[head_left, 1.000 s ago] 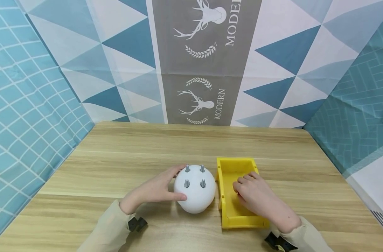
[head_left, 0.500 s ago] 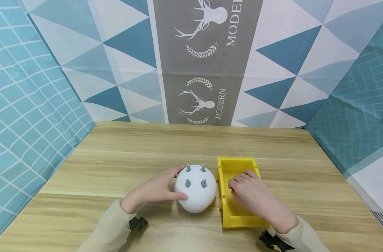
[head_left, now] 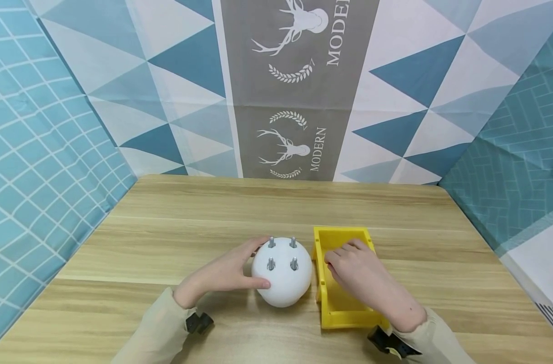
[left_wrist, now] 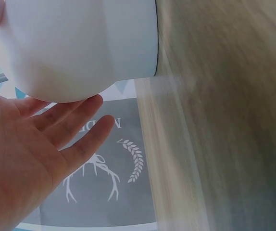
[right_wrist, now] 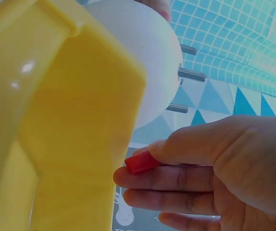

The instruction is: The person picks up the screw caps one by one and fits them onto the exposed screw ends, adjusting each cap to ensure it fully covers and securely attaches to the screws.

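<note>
A white rounded body sits on the table with several metal pegs sticking up from its top. My left hand holds it from the left, thumb on the near side and fingers round the far side. In the left wrist view its smooth side rests against my fingers. My right hand is over the yellow bin. Between thumb and forefinger it pinches a small red cylindrical piece, seen only in the right wrist view; the other fingers are loosely extended.
The yellow bin stands just right of the white body, its raised left wall between that body and my right hand. Under both lies a wooden table. Patterned cloth hangs behind the table's far edge and along the sides.
My right hand has moved a little left and away from me over the bin, toward the white body. My left hand and the white body have stayed in place.
</note>
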`<state>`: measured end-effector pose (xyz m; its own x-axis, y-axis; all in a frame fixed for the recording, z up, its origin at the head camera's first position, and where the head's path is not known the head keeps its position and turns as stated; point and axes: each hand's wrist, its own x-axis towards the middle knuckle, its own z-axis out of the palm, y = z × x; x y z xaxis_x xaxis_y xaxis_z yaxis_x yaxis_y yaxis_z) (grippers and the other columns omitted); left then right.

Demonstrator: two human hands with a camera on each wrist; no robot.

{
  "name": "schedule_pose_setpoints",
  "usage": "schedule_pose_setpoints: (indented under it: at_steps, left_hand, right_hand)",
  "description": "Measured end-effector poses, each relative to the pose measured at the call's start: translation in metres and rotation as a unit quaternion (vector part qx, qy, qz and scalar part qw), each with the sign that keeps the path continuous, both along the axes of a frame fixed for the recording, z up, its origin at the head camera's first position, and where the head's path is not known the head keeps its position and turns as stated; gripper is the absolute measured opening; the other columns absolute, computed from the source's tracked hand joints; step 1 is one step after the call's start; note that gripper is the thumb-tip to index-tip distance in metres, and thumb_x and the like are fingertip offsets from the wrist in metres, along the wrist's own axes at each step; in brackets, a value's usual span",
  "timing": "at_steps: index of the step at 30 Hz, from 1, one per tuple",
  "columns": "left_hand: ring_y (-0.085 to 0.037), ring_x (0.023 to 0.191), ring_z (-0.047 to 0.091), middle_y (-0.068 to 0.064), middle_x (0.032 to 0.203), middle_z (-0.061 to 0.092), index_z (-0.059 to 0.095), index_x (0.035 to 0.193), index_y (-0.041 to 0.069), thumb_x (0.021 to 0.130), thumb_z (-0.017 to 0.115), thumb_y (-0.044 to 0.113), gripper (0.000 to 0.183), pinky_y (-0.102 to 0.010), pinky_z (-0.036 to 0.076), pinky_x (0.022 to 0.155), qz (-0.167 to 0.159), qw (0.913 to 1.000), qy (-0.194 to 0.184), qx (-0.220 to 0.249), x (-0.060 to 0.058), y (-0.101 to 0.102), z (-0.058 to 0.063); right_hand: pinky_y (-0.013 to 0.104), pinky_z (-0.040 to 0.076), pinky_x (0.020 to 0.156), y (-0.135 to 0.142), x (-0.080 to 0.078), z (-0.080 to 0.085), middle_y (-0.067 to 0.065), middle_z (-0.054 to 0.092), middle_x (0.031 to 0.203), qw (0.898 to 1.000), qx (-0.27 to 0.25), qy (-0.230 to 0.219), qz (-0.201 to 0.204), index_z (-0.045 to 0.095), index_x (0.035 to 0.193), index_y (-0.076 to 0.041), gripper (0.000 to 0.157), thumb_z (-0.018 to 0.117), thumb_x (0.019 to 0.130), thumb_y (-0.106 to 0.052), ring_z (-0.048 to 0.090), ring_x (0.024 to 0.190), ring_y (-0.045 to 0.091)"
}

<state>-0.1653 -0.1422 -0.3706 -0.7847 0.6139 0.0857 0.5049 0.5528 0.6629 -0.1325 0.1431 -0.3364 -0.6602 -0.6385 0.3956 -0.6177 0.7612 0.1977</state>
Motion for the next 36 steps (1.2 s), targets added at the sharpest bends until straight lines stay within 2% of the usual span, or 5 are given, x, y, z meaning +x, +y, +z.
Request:
schedule_pose_setpoints:
  at_steps: [10, 16, 21, 29, 36]
  left_hand:
    - [-0.018, 0.122, 0.043, -0.001, 0.139, 0.039, 0.028, 0.141, 0.019, 0.069, 0.069, 0.056, 0.09, -0.044, 0.035, 0.101, 0.001, 1.0, -0.003, -0.001, 0.001, 0.0, 0.0]
    - [-0.021, 0.123, 0.042, -0.004, 0.14, 0.037, 0.028, 0.142, 0.016, 0.069, 0.069, 0.055, 0.092, -0.045, 0.034, 0.101, 0.004, 1.0, -0.004, -0.004, 0.001, 0.0, 0.001]
    - [-0.022, 0.124, 0.042, -0.005, 0.142, 0.036, 0.027, 0.142, 0.014, 0.069, 0.069, 0.055, 0.094, -0.046, 0.034, 0.102, 0.007, 0.9999, -0.004, -0.009, 0.001, 0.0, 0.001]
    - [-0.022, 0.124, 0.042, -0.006, 0.141, 0.037, 0.027, 0.142, 0.013, 0.07, 0.069, 0.055, 0.094, -0.046, 0.034, 0.102, 0.006, 1.0, -0.002, -0.005, 0.001, -0.001, 0.0]
    - [-0.021, 0.124, 0.042, -0.006, 0.141, 0.036, 0.027, 0.142, 0.012, 0.071, 0.069, 0.054, 0.093, -0.044, 0.034, 0.102, 0.002, 1.0, 0.0, -0.002, 0.0, -0.001, -0.002]
  right_hand:
    - [0.037, 0.044, 0.085, -0.009, -0.002, 0.013, -0.002, 0.068, 0.076, 0.999, 0.0, -0.04, -0.011, 0.066, 0.081, -0.014, 0.004, 0.065, 0.081, -0.011, 0.062, 0.074, 0.015]
    - [0.037, 0.045, 0.087, -0.012, -0.007, 0.018, -0.001, 0.069, 0.086, 0.998, -0.002, -0.059, -0.024, 0.068, 0.093, -0.013, 0.012, 0.065, 0.082, -0.012, 0.063, 0.083, 0.018]
    - [0.037, 0.044, 0.088, -0.015, -0.011, 0.021, -0.002, 0.069, 0.087, 0.997, -0.017, -0.07, -0.025, 0.068, 0.092, -0.013, 0.009, 0.064, 0.084, -0.013, 0.063, 0.084, 0.017]
    - [0.033, 0.046, 0.084, -0.024, -0.016, 0.024, -0.007, 0.067, 0.076, 0.999, -0.046, -0.013, 0.006, 0.067, 0.082, -0.015, 0.004, 0.069, 0.08, -0.016, 0.06, 0.072, 0.012]
    - [0.033, 0.046, 0.082, -0.031, -0.02, 0.028, -0.007, 0.064, 0.073, 0.998, -0.06, -0.004, 0.02, 0.064, 0.078, -0.015, 0.005, 0.068, 0.081, -0.016, 0.058, 0.07, 0.012]
